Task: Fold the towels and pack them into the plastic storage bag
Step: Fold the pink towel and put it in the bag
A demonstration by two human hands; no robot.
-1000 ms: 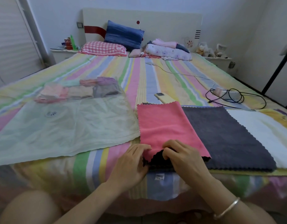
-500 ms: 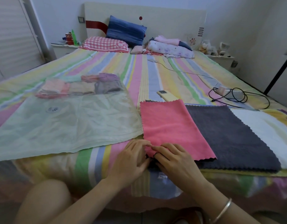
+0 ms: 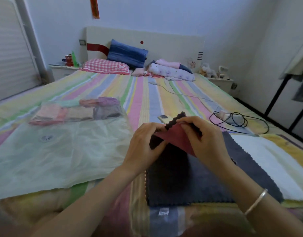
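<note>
My left hand (image 3: 144, 147) and my right hand (image 3: 203, 139) pinch the near edge of a pink towel (image 3: 176, 137) together with a black scalloped towel (image 3: 174, 119), both lifted off the bed and folded away from me. Under them a dark grey towel (image 3: 207, 182) lies flat, and a white towel (image 3: 267, 161) lies beside it to the right. The clear plastic storage bag (image 3: 62, 154) is spread flat to the left, with several folded towels (image 3: 75, 112) in its far end.
A striped bedsheet (image 3: 147, 93) covers the bed. A phone (image 3: 163, 118) lies just beyond my hands, and a coiled black cable with a charger (image 3: 232, 118) sits to the right. Pillows (image 3: 126, 53) and folded bedding (image 3: 171, 71) line the headboard.
Both hands took hold of the towels' near edge at the bed's front and lifted it up and away from me, so the pink towel now shows its underside.
</note>
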